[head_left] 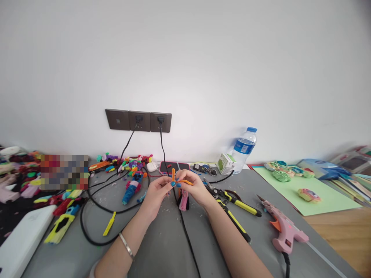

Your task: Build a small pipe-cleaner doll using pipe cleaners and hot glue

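Note:
Between my two hands is a bent orange pipe cleaner, one end standing up and the other reaching to the right. My left hand pinches it near the bend. Close beside, my right hand pinches it too, and the blue-nailed fingertips nearly meet. Just below the hands lies a small pink and black fuzzy piece, partly hidden by my right hand. A blue fuzzy pipe-cleaner figure rests to the left of my left hand.
Yellow-handled pliers and a pink glue gun lie to the right. A water bottle and small box stand by the wall. Black cables loop across the grey table. Coloured craft pieces and a white power bank are left.

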